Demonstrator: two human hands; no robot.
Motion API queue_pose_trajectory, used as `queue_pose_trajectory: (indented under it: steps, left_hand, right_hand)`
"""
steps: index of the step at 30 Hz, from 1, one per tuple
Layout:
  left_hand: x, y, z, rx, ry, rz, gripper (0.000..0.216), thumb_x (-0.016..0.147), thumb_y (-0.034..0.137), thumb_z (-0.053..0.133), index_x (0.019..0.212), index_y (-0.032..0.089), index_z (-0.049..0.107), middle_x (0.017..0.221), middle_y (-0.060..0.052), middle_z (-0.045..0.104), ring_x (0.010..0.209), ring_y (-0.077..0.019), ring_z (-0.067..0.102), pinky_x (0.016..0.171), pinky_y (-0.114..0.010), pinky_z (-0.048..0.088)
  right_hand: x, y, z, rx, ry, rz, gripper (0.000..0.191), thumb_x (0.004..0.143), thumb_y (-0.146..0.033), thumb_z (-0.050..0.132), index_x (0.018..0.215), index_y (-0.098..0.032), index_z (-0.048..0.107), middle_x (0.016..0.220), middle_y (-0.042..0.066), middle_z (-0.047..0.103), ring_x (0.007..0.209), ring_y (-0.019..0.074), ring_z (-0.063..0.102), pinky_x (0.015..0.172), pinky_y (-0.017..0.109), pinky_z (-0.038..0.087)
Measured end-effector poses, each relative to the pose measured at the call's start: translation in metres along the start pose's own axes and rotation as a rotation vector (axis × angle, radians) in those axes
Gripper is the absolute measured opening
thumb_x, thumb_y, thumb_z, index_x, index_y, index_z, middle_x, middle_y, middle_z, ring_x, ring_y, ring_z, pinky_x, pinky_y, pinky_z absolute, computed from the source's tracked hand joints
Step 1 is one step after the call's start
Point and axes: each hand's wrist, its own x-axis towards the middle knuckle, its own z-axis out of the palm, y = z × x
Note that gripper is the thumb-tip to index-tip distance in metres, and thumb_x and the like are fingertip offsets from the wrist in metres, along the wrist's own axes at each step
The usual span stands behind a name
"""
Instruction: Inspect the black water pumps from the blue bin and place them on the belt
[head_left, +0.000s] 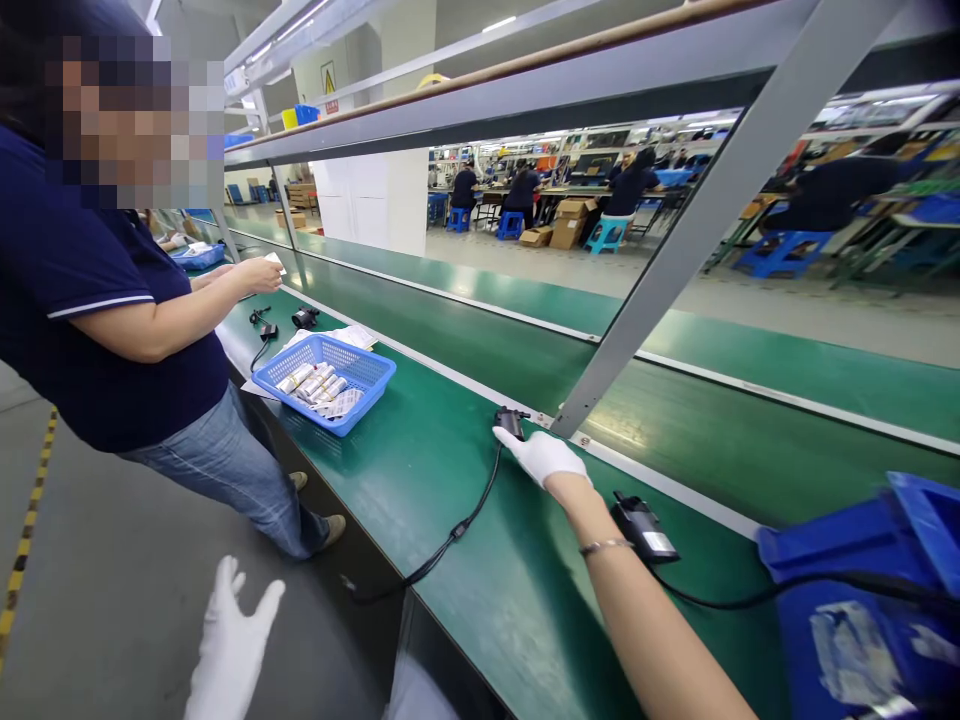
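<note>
white-gloved right hand (541, 456) clamped on black adapter (511, 422); left hand (229, 645) spread, grip apart

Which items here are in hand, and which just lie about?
In hand: right hand touching the black adapter with its cable; left hand free over the floor.
Lying about: second adapter, blue basket, blue bin.

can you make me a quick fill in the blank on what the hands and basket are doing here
1. The right hand rests on a black adapter with a ____ cable.
2. The left hand hangs open over the ____.
3. The basket beside the co-worker is ____ in colour.

Missing words: black; floor; blue
</note>
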Motion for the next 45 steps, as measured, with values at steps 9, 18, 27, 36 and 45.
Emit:
queue_pose_trajectory:
  steps: [9,18,27,36,45]
  left_hand:
    - [-0.068,0.127,0.132,-0.834,-0.605,-0.136,0.058,0.085,0.039,0.077,0.137,0.022,0.06,0.152,-0.012,0.056,0.141,-0.0278,0.054,0.13,-0.048,0.03]
    - [-0.117,0.206,0.164,-1.234,-1.237,-0.393,0.055,0.092,0.057,0.068,0.125,0.013,0.068,0.116,-0.013,0.075,0.106,-0.0266,0.075,0.102,-0.043,0.059]
    - [-0.148,0.194,0.132,-1.088,-1.295,-0.02,0.068,0.082,0.055,0.081,0.135,0.019,0.059,0.115,-0.01,0.071,0.102,-0.025,0.074,0.094,-0.038,0.058]
    - [-0.162,0.177,0.11,-0.51,-0.822,0.715,0.107,0.08,0.029,0.087,0.162,0.031,0.017,0.136,-0.01,0.066,0.124,-0.0249,0.065,0.112,-0.042,0.047]
    - [-0.142,0.179,0.089,-0.357,-0.562,0.974,0.089,0.084,0.022,0.082,0.158,0.025,0.034,0.152,-0.017,0.055,0.152,-0.0328,0.04,0.13,-0.053,0.024]
  right_hand:
    - [-0.067,-0.057,0.002,-0.043,0.238,-0.305,0.037,0.094,-0.046,0.062,0.117,-0.017,0.066,0.114,0.013,0.071,0.105,0.0301,0.068,0.087,0.042,0.055]
    - [-0.197,-0.008,0.007,0.664,0.224,-0.586,0.087,0.09,-0.063,0.058,0.16,-0.017,0.033,0.152,0.016,0.057,0.133,0.0323,0.06,0.106,0.046,0.054]
    - [-0.225,0.071,-0.01,0.819,0.059,-0.583,0.053,0.096,-0.071,0.049,0.11,-0.027,0.076,0.1,0.006,0.078,0.088,0.0222,0.074,0.087,0.032,0.061]
    - [-0.229,0.058,-0.042,0.926,0.049,-0.675,0.07,0.103,-0.072,0.027,0.081,-0.022,0.071,0.063,0.003,0.068,0.057,0.0169,0.065,0.063,0.029,0.055]
    - [-0.231,0.045,-0.055,0.62,-0.117,-1.119,0.052,0.099,-0.071,0.046,0.094,-0.028,0.075,0.1,0.006,0.077,0.089,0.0225,0.072,0.08,0.032,0.058]
